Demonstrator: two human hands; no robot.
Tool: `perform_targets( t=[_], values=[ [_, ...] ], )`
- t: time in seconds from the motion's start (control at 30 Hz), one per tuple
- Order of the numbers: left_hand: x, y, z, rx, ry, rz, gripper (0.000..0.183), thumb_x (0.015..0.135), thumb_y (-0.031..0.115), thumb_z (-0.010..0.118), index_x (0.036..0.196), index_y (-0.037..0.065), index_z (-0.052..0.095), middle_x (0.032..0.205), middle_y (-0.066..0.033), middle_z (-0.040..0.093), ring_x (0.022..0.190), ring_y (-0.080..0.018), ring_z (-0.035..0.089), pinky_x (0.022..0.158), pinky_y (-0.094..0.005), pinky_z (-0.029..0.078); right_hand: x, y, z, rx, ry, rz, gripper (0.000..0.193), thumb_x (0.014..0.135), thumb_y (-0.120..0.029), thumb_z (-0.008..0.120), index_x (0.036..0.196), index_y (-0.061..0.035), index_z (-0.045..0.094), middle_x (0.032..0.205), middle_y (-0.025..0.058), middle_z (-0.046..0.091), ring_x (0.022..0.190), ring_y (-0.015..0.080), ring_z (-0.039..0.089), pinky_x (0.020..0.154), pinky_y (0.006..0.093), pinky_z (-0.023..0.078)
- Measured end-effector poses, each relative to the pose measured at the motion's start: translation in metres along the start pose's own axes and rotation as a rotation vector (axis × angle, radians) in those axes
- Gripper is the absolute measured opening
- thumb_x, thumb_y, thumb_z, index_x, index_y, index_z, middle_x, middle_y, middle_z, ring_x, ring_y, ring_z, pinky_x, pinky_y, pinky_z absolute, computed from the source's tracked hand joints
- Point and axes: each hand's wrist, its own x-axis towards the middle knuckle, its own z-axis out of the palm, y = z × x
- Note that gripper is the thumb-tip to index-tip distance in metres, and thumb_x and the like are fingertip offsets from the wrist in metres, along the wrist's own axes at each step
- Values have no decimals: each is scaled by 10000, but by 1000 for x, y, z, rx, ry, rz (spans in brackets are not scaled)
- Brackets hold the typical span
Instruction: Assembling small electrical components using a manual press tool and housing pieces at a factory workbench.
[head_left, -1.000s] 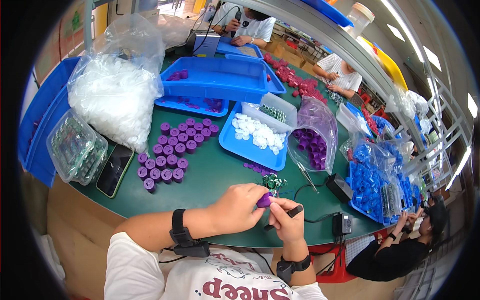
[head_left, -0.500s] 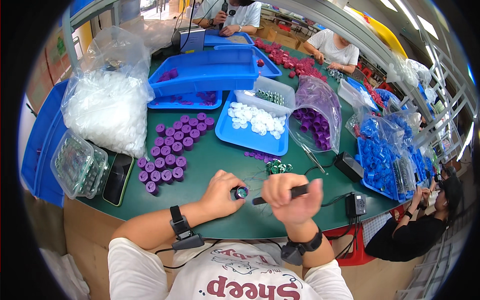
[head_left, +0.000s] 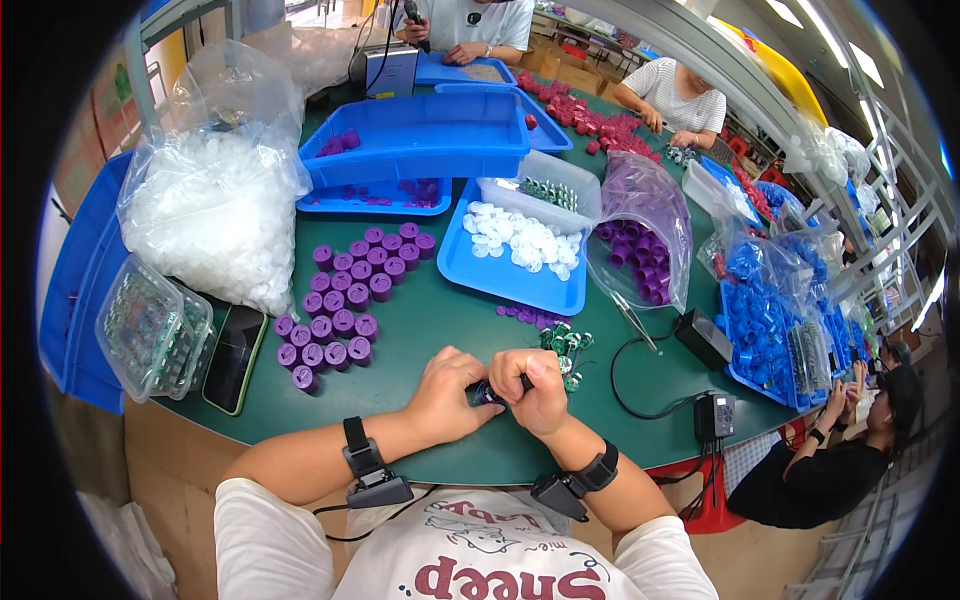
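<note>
My left hand (head_left: 447,396) is closed around a small purple cap (head_left: 478,393) near the table's front edge, its fingers hiding most of the cap. Right beside it, my right hand (head_left: 533,391) is clenched around a black stick-shaped tool (head_left: 526,382). The tool's lower end reaches toward the cap's mouth, but my fingers hide whether it touches. Just beyond my right hand lies a small heap of green round circuit boards (head_left: 566,350) with thin wires. Several purple caps (head_left: 342,300) stand upright in rows to the left.
A blue tray (head_left: 520,280) holds white discs. Left of it sit a bag of white parts (head_left: 215,220), a phone (head_left: 236,360) and clear boxes (head_left: 150,330). Tweezers (head_left: 636,322), a bag of purple caps (head_left: 640,240) and a cabled black adapter (head_left: 714,415) lie right. Co-workers sit around.
My right hand has come down and left with the black tool, from raised beside the cap to right against my left hand. The left hand still grips the cap, now more hidden.
</note>
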Motion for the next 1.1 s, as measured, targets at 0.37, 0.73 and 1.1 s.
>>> perform_targets(
  t=[0.37,0.73,1.1],
  values=[
    [4,-1,3,-168,57,-52,224,550,127,780,684,75,608,713,-69,580,747,-281,521,685,-398,401,19,7,0,-52,-121,154,494,828,-348,463,466,-43,320,447,27,311,431,131,274,429,284,213],
    [7,-1,-3,-12,17,4,289,605,157,784,747,29,567,744,-89,608,726,-272,568,648,-368,448,21,-8,2,-141,-8,-1,467,862,-333,396,491,-59,327,477,37,374,451,142,319,449,288,266],
    [22,11,-63,-1483,80,-712,209,908,242,543,892,36,574,806,-130,615,746,-210,601,653,-295,509,16,-77,-48,619,343,-187,603,861,-586,377,479,-126,302,450,-3,299,395,117,276,420,257,208]
  ],
)
